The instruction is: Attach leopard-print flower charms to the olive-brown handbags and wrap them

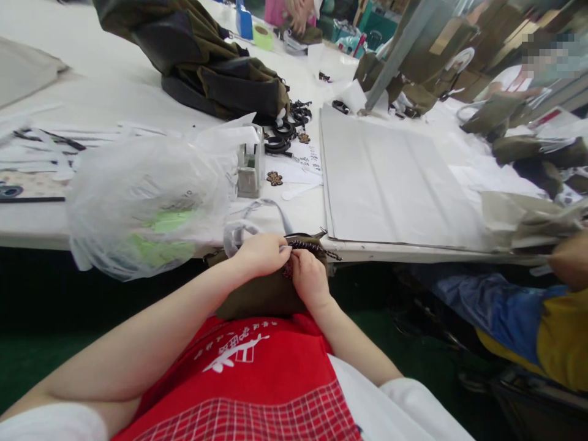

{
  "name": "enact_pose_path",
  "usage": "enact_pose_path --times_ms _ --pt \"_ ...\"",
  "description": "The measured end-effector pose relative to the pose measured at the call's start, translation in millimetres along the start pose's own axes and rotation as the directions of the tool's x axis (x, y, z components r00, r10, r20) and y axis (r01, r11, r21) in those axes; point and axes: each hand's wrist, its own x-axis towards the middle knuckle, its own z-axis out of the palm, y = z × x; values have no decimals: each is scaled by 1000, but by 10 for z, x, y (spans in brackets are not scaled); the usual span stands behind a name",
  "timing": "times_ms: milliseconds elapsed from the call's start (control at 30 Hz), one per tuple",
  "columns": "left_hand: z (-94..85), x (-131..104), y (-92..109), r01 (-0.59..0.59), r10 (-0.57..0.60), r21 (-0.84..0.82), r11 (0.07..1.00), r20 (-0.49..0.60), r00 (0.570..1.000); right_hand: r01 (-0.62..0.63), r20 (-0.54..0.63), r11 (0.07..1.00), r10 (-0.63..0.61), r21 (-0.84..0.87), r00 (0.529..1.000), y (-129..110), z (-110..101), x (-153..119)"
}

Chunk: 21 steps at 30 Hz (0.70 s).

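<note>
Left hand (pixel 264 252) is closed, its fingertips pinched at the mouth of an olive bag (pixel 260 295), and just beside it the right hand (pixel 311 275) is closed too, fingers bent in to meet it; what little piece sits between the fingertips is too hidden to tell. The bag lies below and between the two hands, at the near edge of the white table (pixel 114 79) and against the red apron (pixel 271 367). Just beyond the fingertips runs its open zip (pixel 298 235), with a patterned cord (pixel 331 254) trailing out past the right hand. My worry would be that cord: if it slid under the fingers it could snag on the zip's teeth. The grey strap (pixel 234 231) loops close behind the left hand, so a wrist shifting back might catch it and drag the bag askew. With the bag hanging partly off the edge, a loosened pinch could let it slip downwards, and any small piece held there might drop out of sight.
</note>
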Motion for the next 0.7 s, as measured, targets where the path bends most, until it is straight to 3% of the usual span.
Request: enact_pose_path --times_ms 133,233,333,433,567,633,700 --pt "259 20 -57 136 -79 -409 902 154 985 -23 61 1000 24 -18 998 -4 56 -46" --pt "425 -22 -99 150 -82 -498 854 155 985 -22 119 998 29 -54 992 12 56 -57" --pt "481 -49 -152 144 -78 -550 822 142 987 46 233 996 -26 -82 972 49 -52 4" --pt "447 -32 -214 133 -32 -581 803 181 983 206 371 971 -148 -123 917 107 -237 128" --pt "367 11 -268 154 38 -648 746 272 962 459 492 881 -350 -115 797 186 -415 289" --pt "337 24 -284 175 59 -681 711 307 950 525 513 846 -412 -91 753 211 -431 326" --pt "322 32 -301 189 65 -690 699 324 944 546 509 834 -435 -84 743 220 -408 325"
